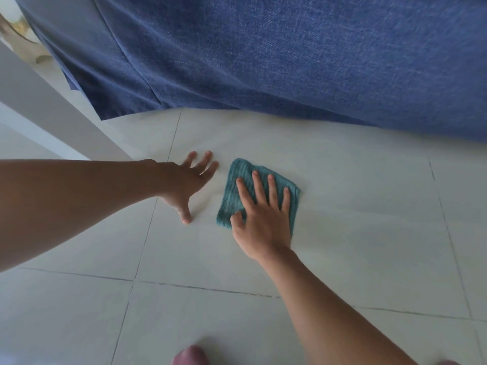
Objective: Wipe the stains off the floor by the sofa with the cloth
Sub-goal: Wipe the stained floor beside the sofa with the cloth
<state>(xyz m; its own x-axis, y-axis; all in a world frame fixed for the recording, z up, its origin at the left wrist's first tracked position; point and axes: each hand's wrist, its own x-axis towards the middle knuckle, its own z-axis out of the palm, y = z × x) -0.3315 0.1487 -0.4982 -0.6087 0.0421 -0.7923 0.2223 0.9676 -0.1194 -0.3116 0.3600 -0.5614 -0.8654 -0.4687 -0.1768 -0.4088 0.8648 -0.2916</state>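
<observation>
Both hands are spread flat: right hand (263, 212) pressed on the teal cloth (237, 191) at centre, left hand (184, 184) beside it on bare floor tiles (369, 233) below the blue sofa (290, 54).

right hand (259, 219) flat on cloth (237, 196), floor (369, 219)

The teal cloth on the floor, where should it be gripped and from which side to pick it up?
The cloth lies flat and folded on the tile floor, with the right hand pressing on its near right part. Its far left corner, towards the sofa, is bare. Probably best to come from above there and pinch that free edge with the fingers, since a flat cloth offers no raised part.
</observation>
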